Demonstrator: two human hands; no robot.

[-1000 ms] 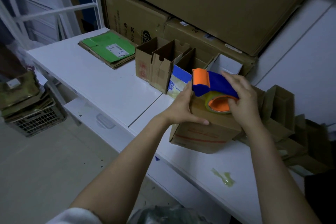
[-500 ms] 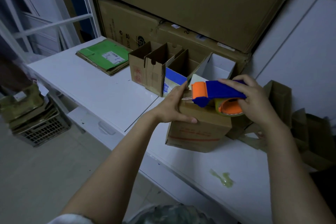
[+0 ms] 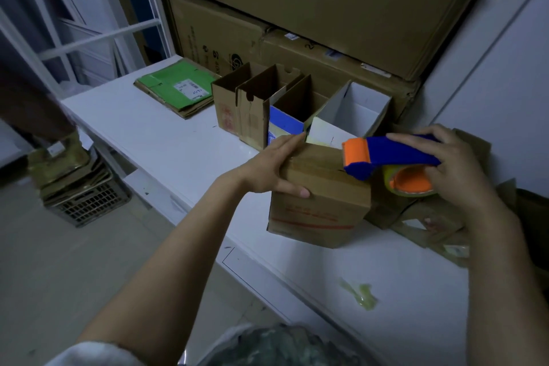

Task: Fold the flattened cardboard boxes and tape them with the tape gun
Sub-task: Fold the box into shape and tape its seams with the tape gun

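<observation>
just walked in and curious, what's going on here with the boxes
A person appears to be taping a cardboard box on the white table. The left hand steadies the box, fingers flat on its top, thumb on the front face. The right hand grips the blue and orange tape gun, its head at the box's top seam. Open boxes stand in a row behind it.

One view only, from up on the head. Facing forward and down onto the white bench. Very near, with the left hand and right hand big in the middle. Wide too: floor at left, big stacked boxes behind.
</observation>
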